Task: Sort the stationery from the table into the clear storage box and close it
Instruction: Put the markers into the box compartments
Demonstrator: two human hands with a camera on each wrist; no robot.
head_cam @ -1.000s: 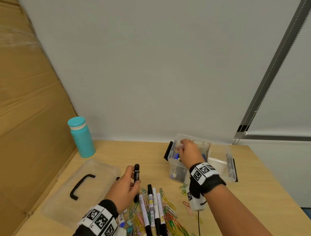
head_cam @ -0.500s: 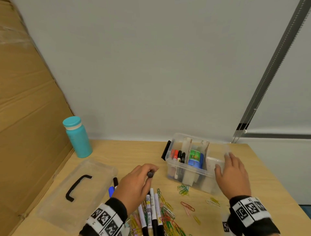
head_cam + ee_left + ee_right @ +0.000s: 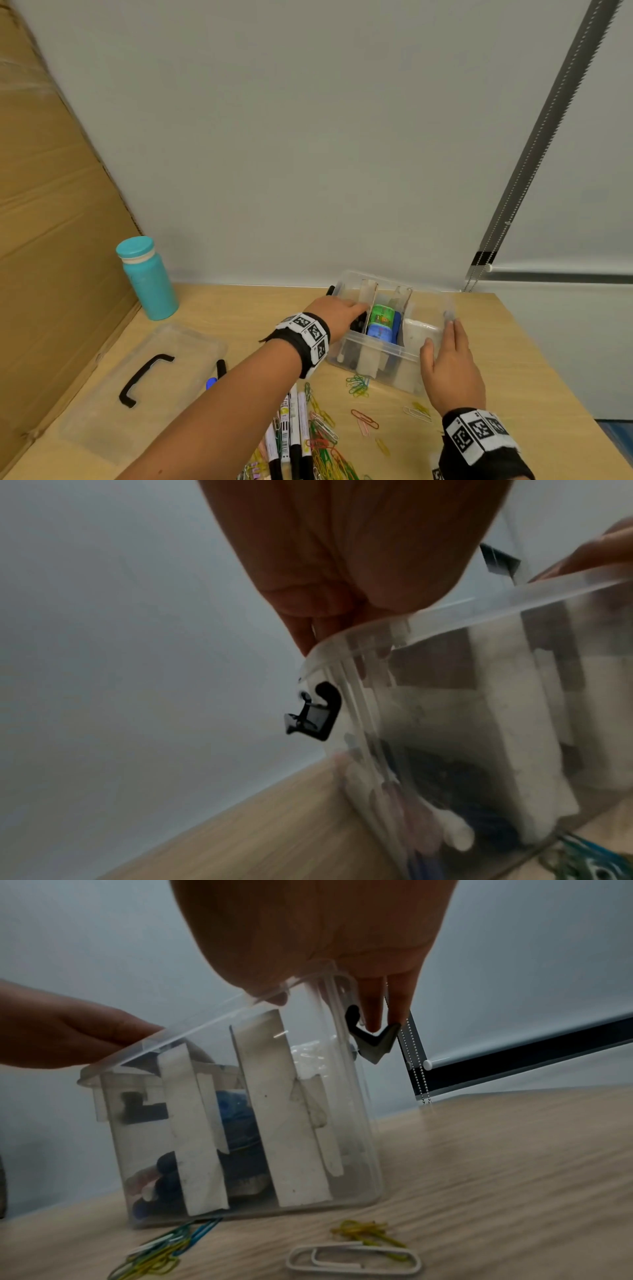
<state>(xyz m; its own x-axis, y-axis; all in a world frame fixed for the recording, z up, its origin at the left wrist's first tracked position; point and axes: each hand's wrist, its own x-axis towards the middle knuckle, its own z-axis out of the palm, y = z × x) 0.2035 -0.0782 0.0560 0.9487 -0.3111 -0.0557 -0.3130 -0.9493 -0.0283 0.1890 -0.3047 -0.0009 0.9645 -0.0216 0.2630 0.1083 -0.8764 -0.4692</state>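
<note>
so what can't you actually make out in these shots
- Left hand fingertips, head view: they dip into the clear storage box, so whether they hold a marker is hidden.
- Left compartment contents, left wrist view: blurred behind the box wall.
- Markers, head view: their lower ends are cut off by the bottom edge.
- Marker label print: too small to read.

clear storage box lidless, markers beside paperclips
</note>
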